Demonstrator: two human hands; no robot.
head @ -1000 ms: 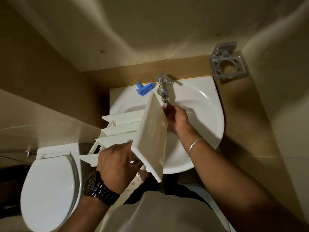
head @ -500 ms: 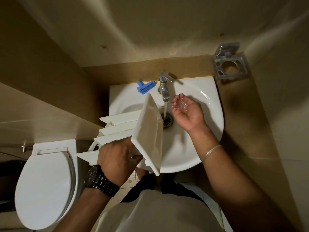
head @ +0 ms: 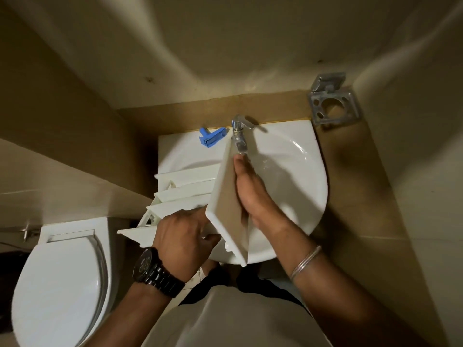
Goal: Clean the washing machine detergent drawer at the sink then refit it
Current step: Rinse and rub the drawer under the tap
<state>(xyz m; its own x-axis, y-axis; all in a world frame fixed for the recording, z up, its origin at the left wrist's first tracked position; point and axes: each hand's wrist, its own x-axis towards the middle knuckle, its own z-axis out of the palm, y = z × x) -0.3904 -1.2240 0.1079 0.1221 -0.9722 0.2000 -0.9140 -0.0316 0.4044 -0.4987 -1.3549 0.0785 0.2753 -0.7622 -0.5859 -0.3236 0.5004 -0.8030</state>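
The white detergent drawer [head: 185,194] lies tilted over the left rim of the white sink [head: 295,176], its flat front panel [head: 225,204] turned up on edge. My left hand [head: 183,239], with a black watch on the wrist, grips the drawer's near end beside the panel. My right hand [head: 253,194] lies flat against the panel's face, fingers stretched up toward the chrome tap [head: 239,139]. Whether water runs from the tap cannot be seen. A small blue drawer insert [head: 211,137] sits on the sink's back ledge.
A white toilet [head: 60,279] with its lid down stands at the lower left, close to the drawer's end. A metal holder [head: 330,101] is fixed to the wall at the upper right. Beige tiled walls close in on all sides.
My right hand, cupped with water beside the tap half a second ago, has moved left onto the drawer's front panel. My left hand keeps its grip on the drawer.
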